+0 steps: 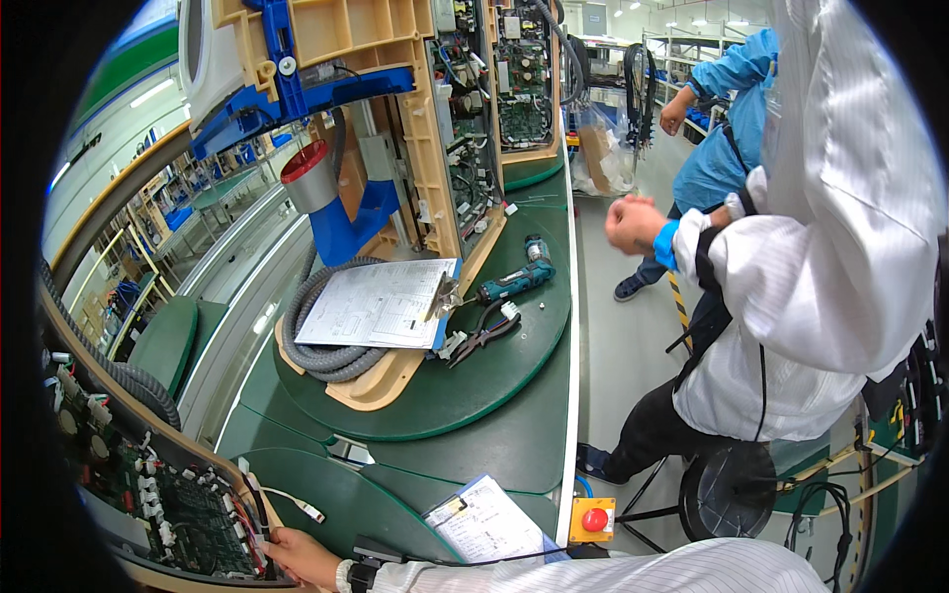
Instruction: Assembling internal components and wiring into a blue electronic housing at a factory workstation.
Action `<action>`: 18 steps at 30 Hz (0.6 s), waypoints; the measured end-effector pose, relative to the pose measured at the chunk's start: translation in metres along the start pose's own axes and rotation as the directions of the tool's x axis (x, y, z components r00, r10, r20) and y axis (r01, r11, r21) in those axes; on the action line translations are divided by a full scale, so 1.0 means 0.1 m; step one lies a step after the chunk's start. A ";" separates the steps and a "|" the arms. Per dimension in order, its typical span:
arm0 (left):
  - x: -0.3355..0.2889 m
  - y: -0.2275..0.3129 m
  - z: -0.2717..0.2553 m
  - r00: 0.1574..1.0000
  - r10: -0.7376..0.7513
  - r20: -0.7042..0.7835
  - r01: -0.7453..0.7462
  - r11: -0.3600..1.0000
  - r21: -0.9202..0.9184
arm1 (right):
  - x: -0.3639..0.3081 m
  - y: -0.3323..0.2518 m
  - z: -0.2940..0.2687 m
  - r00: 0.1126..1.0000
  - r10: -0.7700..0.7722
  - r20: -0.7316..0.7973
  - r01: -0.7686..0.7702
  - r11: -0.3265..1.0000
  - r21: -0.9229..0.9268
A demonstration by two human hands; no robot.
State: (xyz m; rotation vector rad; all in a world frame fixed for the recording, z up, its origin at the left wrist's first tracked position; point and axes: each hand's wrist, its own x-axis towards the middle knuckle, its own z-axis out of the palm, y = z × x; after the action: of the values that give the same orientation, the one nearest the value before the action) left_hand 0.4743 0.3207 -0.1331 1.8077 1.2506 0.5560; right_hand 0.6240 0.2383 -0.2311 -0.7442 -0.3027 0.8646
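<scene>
My right hand, with a black watch on the wrist, reaches in from the lower right to the near left. Its fingers are closed at the edge of a frame holding a green circuit board. They appear to pinch a black cable there; the fingertips are partly hidden. Beside the cable, a white connector on a lead hangs over the green surface. Small white plugs and coloured wires line the board. My left hand is not in view.
On a green turntable lie a clipboard, a cordless screwdriver, pliers and a grey hose. A second clipboard lies near a red stop button. A co-worker in white stands close right, another in blue beyond.
</scene>
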 end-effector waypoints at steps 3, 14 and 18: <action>0.27 -0.23 -0.08 0.998 0.051 0.037 -0.050 0.997 -0.051 | 0.04 0.01 0.06 1.000 -0.031 -0.001 0.031 0.999 -0.014; 0.67 -0.55 0.06 0.966 0.124 0.229 -0.111 0.991 -0.072 | -0.56 -0.05 -0.11 0.940 -0.262 -0.220 0.199 0.942 -0.272; 0.47 -0.35 0.36 0.942 0.199 0.270 -0.211 0.977 0.014 | -1.11 0.27 -0.42 0.828 -0.556 -0.070 0.339 0.596 -0.728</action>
State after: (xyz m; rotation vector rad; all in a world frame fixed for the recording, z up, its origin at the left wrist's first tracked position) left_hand 0.5018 0.3547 -0.1865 1.9882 0.9038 0.3833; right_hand 0.5612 0.1432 -0.2745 -1.4132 -0.5388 0.0967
